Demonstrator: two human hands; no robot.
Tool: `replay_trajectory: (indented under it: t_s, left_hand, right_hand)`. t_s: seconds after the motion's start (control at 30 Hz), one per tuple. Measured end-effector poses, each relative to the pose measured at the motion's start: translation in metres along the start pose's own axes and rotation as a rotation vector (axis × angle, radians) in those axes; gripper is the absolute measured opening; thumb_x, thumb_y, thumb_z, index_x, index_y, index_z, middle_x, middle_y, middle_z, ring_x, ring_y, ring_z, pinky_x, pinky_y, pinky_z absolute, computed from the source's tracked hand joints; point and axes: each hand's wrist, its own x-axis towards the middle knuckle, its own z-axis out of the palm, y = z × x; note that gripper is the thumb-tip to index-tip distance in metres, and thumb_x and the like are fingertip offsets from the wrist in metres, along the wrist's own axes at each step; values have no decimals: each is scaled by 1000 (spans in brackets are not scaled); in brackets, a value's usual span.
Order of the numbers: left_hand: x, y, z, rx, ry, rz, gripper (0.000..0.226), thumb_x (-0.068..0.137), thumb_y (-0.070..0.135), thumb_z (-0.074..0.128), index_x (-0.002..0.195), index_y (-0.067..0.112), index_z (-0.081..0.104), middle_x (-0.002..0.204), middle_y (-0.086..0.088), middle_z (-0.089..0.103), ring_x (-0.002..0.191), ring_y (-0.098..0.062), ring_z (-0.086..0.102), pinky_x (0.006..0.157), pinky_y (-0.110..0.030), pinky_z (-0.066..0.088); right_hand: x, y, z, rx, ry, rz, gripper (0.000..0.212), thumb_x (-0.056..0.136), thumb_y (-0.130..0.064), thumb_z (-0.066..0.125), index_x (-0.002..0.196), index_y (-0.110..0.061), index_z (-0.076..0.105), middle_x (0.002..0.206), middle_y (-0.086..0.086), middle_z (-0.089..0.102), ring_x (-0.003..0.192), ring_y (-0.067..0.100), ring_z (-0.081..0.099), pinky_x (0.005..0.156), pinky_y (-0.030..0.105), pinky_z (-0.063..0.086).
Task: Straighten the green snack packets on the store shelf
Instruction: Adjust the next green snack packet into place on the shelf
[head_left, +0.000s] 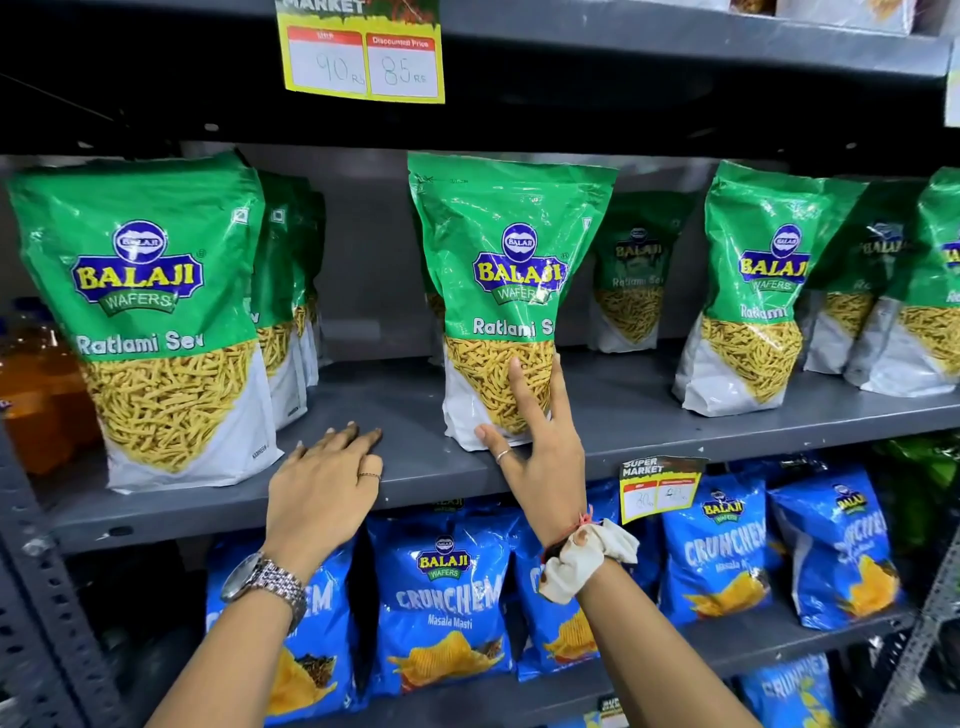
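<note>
The middle green packet (506, 291) is standing on the grey shelf (623, 410), long axis vertical but leaning slightly, its top edge tipping toward the left while its printed face is pointing outward. The right hand (540, 447) is pressing flat against its lower front — fingers (519, 395) spread wide, thumb touching the bottom left corner, nothing pinched. The left hand (324, 488) is resting palm-down on the bare shelf just left of that packet, fingers loosely together and extended, gripping nothing.

The left green packet (150, 317) is standing at the front lip of the shelf, more packets stacked behind it. A clear stretch of shelf is lying between it and the middle packet, giving room for sideways movement. To the right, another green packet (753, 291) is leaning left, well apart from the middle one, with a further packet (631, 275) sitting upright deeper in the gap between them.

A yellow price tag (363, 52) is hanging from the shelf above. Blue snack bags (441, 597) are filling the shelf below — some overlapping.
</note>
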Motion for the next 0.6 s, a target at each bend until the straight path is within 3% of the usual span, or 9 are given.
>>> replay_trajectory:
  t_s: [0.27, 0.47, 0.6]
  left_hand:
    - [0, 1, 1, 1, 22, -6, 65, 80, 40, 10, 136, 32, 42, 150, 2, 38, 139, -16, 32, 115, -39, 22]
    - [-2, 2, -1, 8, 43, -2, 78, 72, 45, 1, 135, 33, 43, 149, 2, 39, 138, -16, 34, 114, -39, 23]
    - [-1, 2, 0, -10, 42, -8, 73, 75, 43, 4, 136, 33, 43, 149, 2, 39, 138, -16, 33, 115, -38, 22]
  right_hand:
    - [5, 1, 9, 22, -7, 13, 71, 87, -32, 70, 146, -40, 31, 163, 0, 8, 145, 18, 31, 101, 19, 38]
    - [3, -3, 13, -44, 21, 46, 71, 87, -35, 69, 146, -41, 30, 162, 3, 11, 142, 22, 36, 92, 42, 55]
    - [3, -4, 15, -67, 28, 68, 72, 87, -34, 69, 146, -42, 29, 162, 4, 12, 139, 23, 41, 86, 46, 57]
